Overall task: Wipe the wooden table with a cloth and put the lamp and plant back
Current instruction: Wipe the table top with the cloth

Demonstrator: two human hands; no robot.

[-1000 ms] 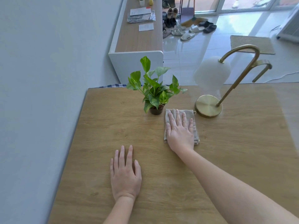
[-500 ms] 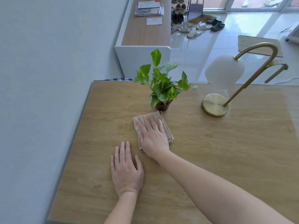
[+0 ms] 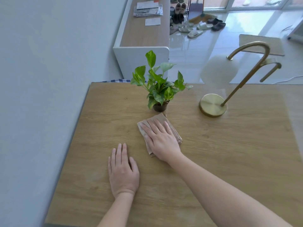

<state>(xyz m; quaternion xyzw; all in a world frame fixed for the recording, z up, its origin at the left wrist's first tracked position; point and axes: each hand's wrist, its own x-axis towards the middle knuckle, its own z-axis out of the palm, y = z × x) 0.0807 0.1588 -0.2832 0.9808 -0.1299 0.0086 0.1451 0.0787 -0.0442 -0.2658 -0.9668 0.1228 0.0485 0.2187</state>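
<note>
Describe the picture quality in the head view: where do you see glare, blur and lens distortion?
Head view: wide-angle distortion splays the edges of the wooden table outward. Daylight glares off the glossy floor. The lamp has a white globe that looks hazy against that brightness. The plant, cloth and right hand are sharp, with only soft shadows.

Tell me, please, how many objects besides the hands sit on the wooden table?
3: a small green potted plant at the far middle, a curved brass lamp to its right, and a folded beige cloth under the right hand. Nothing appears hidden.
</note>
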